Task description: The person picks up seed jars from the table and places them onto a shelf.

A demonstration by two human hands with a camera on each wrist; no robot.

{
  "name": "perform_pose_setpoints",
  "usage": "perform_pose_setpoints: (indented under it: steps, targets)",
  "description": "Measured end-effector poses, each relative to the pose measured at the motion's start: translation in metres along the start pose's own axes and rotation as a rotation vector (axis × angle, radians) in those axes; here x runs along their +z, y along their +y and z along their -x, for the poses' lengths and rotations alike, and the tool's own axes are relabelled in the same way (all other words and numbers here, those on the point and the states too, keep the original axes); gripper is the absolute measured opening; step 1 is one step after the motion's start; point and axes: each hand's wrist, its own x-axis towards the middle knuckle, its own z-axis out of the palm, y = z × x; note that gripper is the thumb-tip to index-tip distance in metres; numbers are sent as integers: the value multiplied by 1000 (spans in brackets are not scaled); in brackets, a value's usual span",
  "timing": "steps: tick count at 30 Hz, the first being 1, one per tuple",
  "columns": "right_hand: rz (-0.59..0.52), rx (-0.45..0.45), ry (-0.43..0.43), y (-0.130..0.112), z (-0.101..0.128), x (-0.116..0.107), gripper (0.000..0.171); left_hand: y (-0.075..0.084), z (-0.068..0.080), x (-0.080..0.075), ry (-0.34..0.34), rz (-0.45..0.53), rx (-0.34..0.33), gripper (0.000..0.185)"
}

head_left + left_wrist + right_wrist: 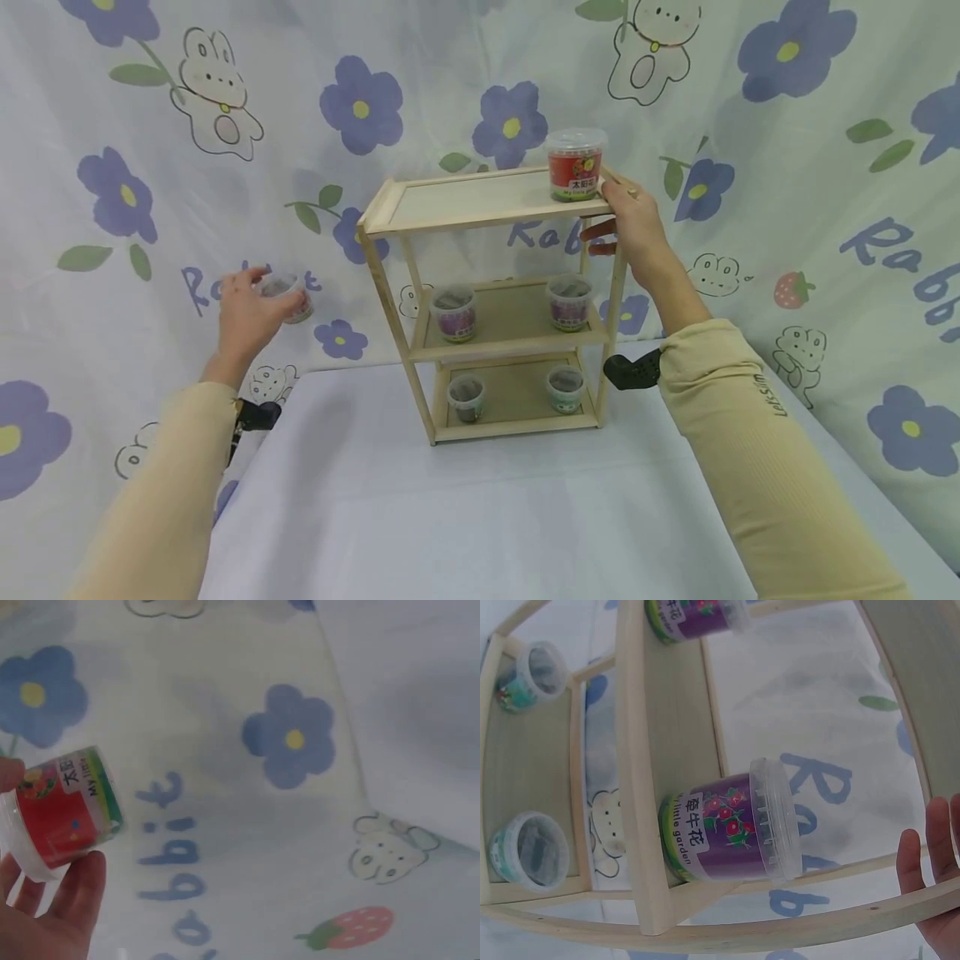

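Pale wood makes up the three-tier open shelf rack (487, 200) standing on the table covered in white cloth (465, 517), in front of a backdrop printed with blue flowers and rabbits (150, 125). The right hand (633, 225) grips the rack's top right corner, thumb on the upper edge and fingers curled underneath; in the right wrist view only its fingertips (934, 862) show at the frame edge. Just beside that hand, on the top shelf, stands a red-labelled clear plastic tub with a lid (575, 164). The left hand (247, 317) is raised well to the left of the rack, fingers curled around a second small red-labelled clear tub (288, 293), mostly hidden behind the hand in the head view; the left wrist view shows it tilted, its red label (64, 810) partly cut off. Two purple-labelled tubs (453, 312) sit on the middle shelf and two green-labelled tubs (565, 389) on the bottom one, their print too small to read.
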Motion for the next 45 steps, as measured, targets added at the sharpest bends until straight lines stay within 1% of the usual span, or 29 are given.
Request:
perform_pose_setpoints:
  steps: [4,6,11,13,15,17,19,21,23,26,29,31,36,38,42,45]
  targets:
    - [2,15,2,0,0,-2,57,49,-17,-22,27,-5,64,80]
    - [8,18,3,0,0,-4,59,75,-24,-31,30,-5,109,78]
    - [9,14,-2,0,0,-5,58,141,-32,-49,7,-22,232,75]
    - [6,13,-3,0,1,-5,58,165,-34,-55,6,-26,264,75]
    - [0,12,-2,0,2,-5,57,187,-34,-60,0,-19,285,74]
    - [-9,13,1,1,2,-6,56,205,-34,-61,-12,-12,298,73]
    - [-17,16,2,1,2,-7,56,221,-34,-60,-33,-8,304,72]
    - [-14,16,-5,2,3,-7,57,233,-32,-56,-57,-5,312,70]
    - [-8,20,-8,2,4,-7,58,242,-31,-50,-77,3,330,67]
    - [-1,21,-11,3,5,-6,59,250,-28,-41,-110,8,364,63]
    - [-3,20,-13,3,6,-4,60,254,-26,-32,-133,5,400,60]
    - [-7,16,-16,3,6,-3,60,255,-24,-28,-153,1,407,60]
    - [-15,6,-13,2,4,-1,59,255,-23,-24,-190,-21,394,59]
    - [-16,1,-12,1,3,1,58,253,-22,-23,-198,-32,407,58]
    - [-27,0,-7,0,3,1,57,247,-19,-17,-232,-56,406,58]
    - [-26,1,-6,0,4,1,58,244,-17,-13,-249,-53,377,58]
